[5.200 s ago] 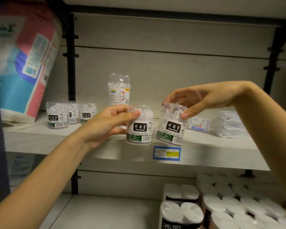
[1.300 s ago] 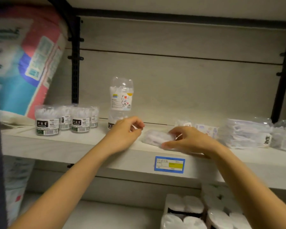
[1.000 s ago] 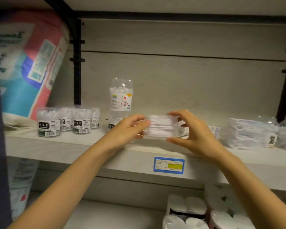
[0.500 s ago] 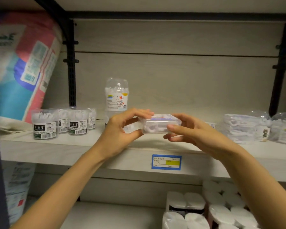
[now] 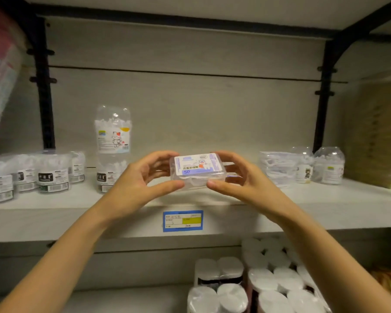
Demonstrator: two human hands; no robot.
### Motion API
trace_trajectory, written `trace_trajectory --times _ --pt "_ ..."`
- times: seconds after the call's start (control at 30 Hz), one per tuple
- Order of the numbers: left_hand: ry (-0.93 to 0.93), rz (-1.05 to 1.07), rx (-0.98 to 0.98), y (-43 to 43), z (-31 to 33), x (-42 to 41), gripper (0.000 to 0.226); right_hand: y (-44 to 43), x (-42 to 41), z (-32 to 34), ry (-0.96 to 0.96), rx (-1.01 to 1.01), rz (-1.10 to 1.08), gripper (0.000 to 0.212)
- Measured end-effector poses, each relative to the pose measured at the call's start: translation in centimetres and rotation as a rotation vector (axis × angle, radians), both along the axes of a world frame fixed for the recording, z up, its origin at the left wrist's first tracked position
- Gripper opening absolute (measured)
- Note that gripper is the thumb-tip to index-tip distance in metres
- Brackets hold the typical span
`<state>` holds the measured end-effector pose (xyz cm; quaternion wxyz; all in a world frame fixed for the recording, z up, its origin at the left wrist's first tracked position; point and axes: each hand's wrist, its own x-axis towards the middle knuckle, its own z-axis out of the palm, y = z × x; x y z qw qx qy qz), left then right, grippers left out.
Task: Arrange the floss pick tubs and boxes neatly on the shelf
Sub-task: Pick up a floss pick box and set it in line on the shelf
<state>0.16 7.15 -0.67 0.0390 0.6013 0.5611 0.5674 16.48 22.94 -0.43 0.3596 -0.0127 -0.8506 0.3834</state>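
Note:
A clear floss pick box (image 5: 198, 171) with a white and purple label is held just above the middle of the shelf (image 5: 77, 199). My left hand (image 5: 140, 184) grips its left end, and my right hand (image 5: 237, 179) grips its right end. Several black-labelled floss tubs (image 5: 52, 175) stand in a row at the left. A tall cartoon-labelled tub (image 5: 113, 132) is stacked on another black-labelled tub (image 5: 106, 175). Clear boxes (image 5: 275, 168) and two rounded tubs (image 5: 327, 166) sit at the right.
A blue price tag (image 5: 182, 220) is on the shelf's front edge. Wrapped white rolls (image 5: 257, 285) fill the lower shelf at the right. A large soft pack (image 5: 0, 71) leans at the upper left, and a tan pack (image 5: 375, 136) stands at the far right.
Both hands lifted the clear box from lying on the shelf and turned it, so its labelled top now faces me. The camera view shifted slightly rightward.

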Motion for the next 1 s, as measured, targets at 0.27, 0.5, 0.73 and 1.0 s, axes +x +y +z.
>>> trace_trajectory --times 0.27,0.5,0.73,1.0 --pt "0.003 -0.008 -0.186 8.0 -0.1 5.8 0.052 6.8 7.5 -1.2 -0.007 0.158 -0.243 0.059" --pt "0.158 0.184 -0.279 14.1 -0.2 11.4 0.044 13.1 12.1 -1.4 -0.141 0.233 -0.352 0.057" --pt "0.182 0.301 -0.427 16.7 0.0 13.6 0.052 16.0 13.1 -1.3 -0.296 0.244 -0.352 0.053" --pt "0.149 0.342 -0.407 17.1 -0.2 13.7 0.043 16.5 13.3 -1.2 -0.26 0.281 -0.304 0.021"
